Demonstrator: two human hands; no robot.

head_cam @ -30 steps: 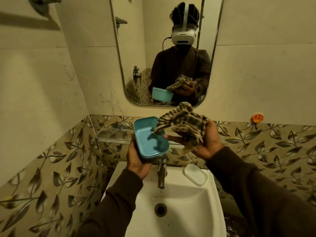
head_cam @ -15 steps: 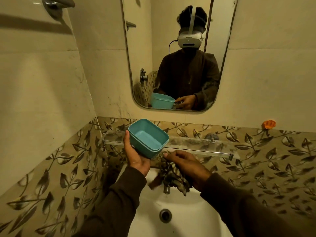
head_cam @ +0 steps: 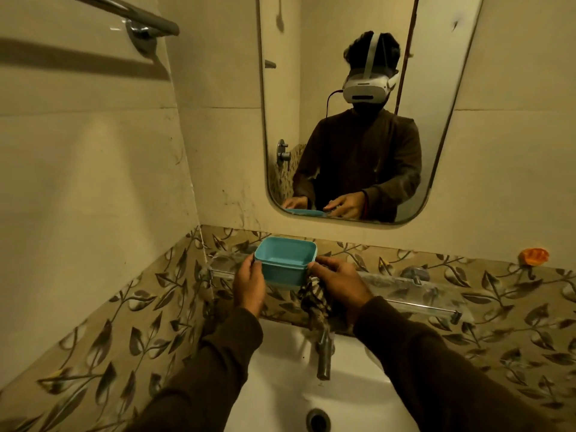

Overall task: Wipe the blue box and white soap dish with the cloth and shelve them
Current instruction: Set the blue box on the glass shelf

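Observation:
The blue box is upright and open-topped, held level at the left part of the glass shelf; whether it rests on the glass I cannot tell. My left hand grips its left side. My right hand touches its right side, and the striped cloth hangs from under that hand, down over the tap. The white soap dish is hidden behind my right arm.
A white sink with its drain lies below. A mirror hangs above the shelf and reflects a person with a headset. A towel bar is on the left wall. An orange hook sticks to the tiles at the right.
Both hands have carried the blue box up and back to the glass shelf. My right hand left the tap and came up to the box's right side, cloth dangling beneath it.

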